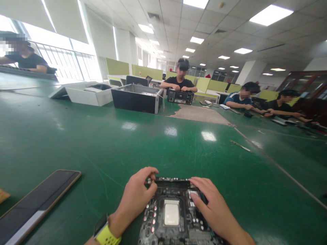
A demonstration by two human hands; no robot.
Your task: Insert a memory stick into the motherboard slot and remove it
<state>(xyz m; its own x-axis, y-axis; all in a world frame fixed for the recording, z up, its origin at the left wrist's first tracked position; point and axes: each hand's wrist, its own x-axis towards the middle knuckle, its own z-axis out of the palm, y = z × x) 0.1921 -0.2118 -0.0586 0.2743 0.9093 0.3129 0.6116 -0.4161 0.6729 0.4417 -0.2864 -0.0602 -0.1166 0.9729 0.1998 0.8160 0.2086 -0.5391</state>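
Note:
A computer motherboard [159,212] lies on the green table right in front of me, with a pale square processor [171,213] in its socket. Memory slots run along its far edge. My left hand [139,190] grips the far left corner, its fingers curled and the thumb close to the end of the slots. Across the right side lies my right hand [213,206], fingertips at the far right corner and thumb by a small silver heatsink [193,198]. It holds the board at that side. A yellow-strapped watch [108,233] sits on my left wrist.
A phone [38,204] lies to my left. Farther back stand an open dark computer case [136,100] and a white case [88,95]. A thin pen-like stick [240,146] rests at right. Across the table a person handles another computer unit [180,96]; several others sit around.

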